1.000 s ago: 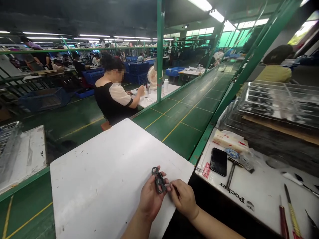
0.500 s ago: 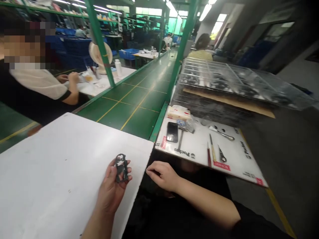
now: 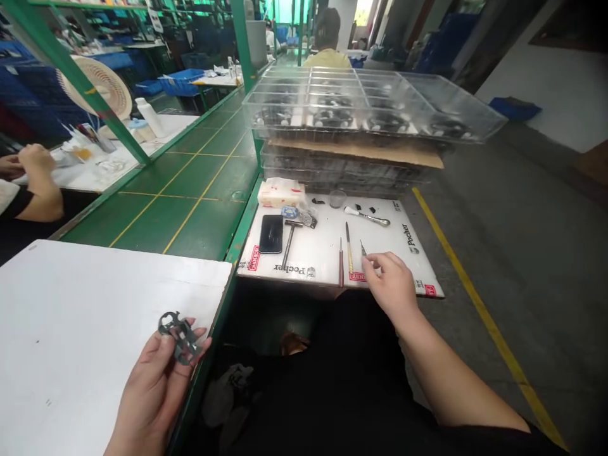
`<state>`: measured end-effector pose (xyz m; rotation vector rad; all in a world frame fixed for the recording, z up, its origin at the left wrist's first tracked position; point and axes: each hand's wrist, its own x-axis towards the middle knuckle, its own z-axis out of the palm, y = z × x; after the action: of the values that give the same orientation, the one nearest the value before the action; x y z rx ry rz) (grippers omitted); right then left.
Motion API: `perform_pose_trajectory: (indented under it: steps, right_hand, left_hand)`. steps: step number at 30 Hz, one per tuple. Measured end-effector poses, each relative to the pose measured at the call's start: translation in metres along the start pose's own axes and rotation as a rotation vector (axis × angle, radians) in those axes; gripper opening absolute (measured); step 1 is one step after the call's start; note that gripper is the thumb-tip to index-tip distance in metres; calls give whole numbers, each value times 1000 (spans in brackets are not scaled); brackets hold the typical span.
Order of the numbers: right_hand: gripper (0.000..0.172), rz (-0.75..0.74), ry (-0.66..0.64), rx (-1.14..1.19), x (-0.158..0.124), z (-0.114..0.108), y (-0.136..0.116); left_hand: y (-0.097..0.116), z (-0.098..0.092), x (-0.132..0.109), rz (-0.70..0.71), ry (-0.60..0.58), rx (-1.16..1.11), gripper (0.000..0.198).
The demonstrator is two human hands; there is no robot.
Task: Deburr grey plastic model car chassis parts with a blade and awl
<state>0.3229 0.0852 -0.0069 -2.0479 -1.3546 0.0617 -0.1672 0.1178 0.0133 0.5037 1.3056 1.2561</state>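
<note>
My left hand (image 3: 154, 380) holds a small dark metal part (image 3: 179, 333) between thumb and fingers, over the near corner of a white board (image 3: 76, 329). My right hand (image 3: 392, 285) reaches out over the white work mat (image 3: 323, 253) to the right, fingers curled near a thin pointed tool (image 3: 365, 250) and a yellow-handled tool (image 3: 348, 247). Whether the fingers touch a tool I cannot tell. A red-handled tool (image 3: 341, 261) lies beside these.
On the mat lie a black phone (image 3: 271, 233), a small hammer (image 3: 289, 235), a tissue pack (image 3: 281, 192) and a metal tool (image 3: 368, 216). Clear compartment trays (image 3: 370, 104) are stacked behind. A green conveyor (image 3: 190, 183) runs left; a co-worker's arm (image 3: 33, 190) and fan (image 3: 102, 88) beyond.
My right hand left the dark part and moved right to the tools on the mat. The view swung right. My left hand keeps the part.
</note>
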Motion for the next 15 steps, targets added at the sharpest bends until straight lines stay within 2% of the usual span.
perform_pose_trajectory:
  steps: [3, 6, 9, 11, 15]
  right_hand:
    - [32, -41, -83, -85, -7, 16, -14]
    - [37, -39, -128, -189, -3, 35, -30]
    - [38, -13, -154, -270, 10, 49, -38]
    - [37, 11, -160, -297, 19, 52, -38]
    - [40, 41, -135, -254, 26, 36, -41]
  left_hand:
    - [-14, 19, -27, -50, -37, 53, 56]
    - [-37, 27, -50, -137, -31, 52, 47]
    - [-63, 21, -61, -226, -83, 92, 53]
    - [-79, 14, -61, -223, -111, 110, 56]
    - [-94, 5, -58, -180, -39, 67, 51]
